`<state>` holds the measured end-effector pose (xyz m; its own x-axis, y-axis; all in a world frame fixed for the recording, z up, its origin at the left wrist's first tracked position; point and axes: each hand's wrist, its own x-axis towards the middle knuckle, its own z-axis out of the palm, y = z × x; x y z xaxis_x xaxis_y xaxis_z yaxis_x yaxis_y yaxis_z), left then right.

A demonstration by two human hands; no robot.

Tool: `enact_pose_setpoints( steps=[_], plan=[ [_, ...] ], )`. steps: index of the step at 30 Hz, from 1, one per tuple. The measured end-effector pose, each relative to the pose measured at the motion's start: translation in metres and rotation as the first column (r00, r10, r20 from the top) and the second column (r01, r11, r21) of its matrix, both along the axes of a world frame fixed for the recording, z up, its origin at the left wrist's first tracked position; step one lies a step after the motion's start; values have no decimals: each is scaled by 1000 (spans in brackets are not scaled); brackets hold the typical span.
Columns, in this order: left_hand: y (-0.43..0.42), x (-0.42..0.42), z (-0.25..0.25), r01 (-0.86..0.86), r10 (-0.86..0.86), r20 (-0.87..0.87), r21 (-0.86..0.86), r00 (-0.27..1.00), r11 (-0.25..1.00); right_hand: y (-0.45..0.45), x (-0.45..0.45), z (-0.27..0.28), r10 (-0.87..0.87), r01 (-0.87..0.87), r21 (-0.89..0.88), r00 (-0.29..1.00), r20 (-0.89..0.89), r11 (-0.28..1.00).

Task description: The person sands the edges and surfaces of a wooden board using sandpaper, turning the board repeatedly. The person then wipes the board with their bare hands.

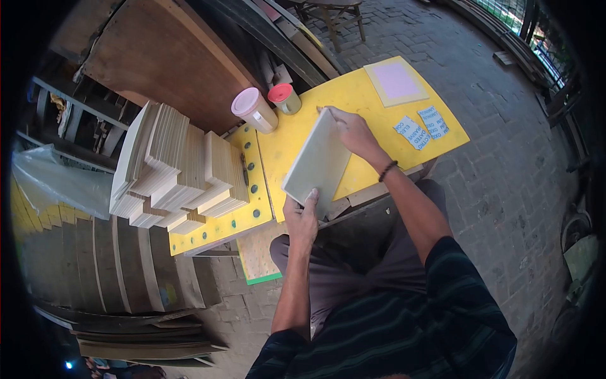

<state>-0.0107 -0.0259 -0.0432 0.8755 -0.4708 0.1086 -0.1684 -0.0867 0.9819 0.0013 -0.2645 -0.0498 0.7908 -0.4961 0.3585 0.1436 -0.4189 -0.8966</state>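
Observation:
Both my hands hold a pale grey rectangular panel (310,156) tilted above the yellow table. At its lower corner, the thumb of my left hand (302,222) presses on the face while the fingers go behind. My right hand (355,132) grips the upper edge near the far corner, its fingers partly hidden. A second greyish face (336,174) shows beside the panel; I cannot tell whether it is a separate piece. To the right of my right hand lie torn pieces of sandpaper (415,131), printed backing up.
A yellow tabletop (341,85) carries a pink square on a pale board (396,81), a pink-lidded tub (255,110) and a red-lidded tub (285,100). Tall stacks of thin wooden boards (180,167) stand at the left. Clear plastic sheeting (60,180) hangs beyond them.

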Motion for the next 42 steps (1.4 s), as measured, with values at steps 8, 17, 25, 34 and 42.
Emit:
enact_pose_setpoints(
  steps=[8, 17, 25, 34, 42],
  plan=[
    [-16, 0, 14, -235, 285, 153, -282, 946, 930, 19, -30, 38, -132, 83, 224, 968, 211, 971],
    [-10, 22, 39, 53, -94, 205, 198, 974, 979, 31, -39, 59, -39, 219, -331, 880, 474, 918],
    [-27, 24, 40, 147, -157, 273, 59, 949, 987, 88, -72, 81, 81, 190, -599, 915, 396, 777],
    [-39, 7, 52, 49, -76, 302, 97, 950, 994, 45, -61, 67, -167, 245, -565, 968, 187, 788],
    [-36, 2, 53, 31, -59, 268, 108, 962, 994, 32, -53, 54, -149, 272, -583, 957, 251, 766]
  ],
)
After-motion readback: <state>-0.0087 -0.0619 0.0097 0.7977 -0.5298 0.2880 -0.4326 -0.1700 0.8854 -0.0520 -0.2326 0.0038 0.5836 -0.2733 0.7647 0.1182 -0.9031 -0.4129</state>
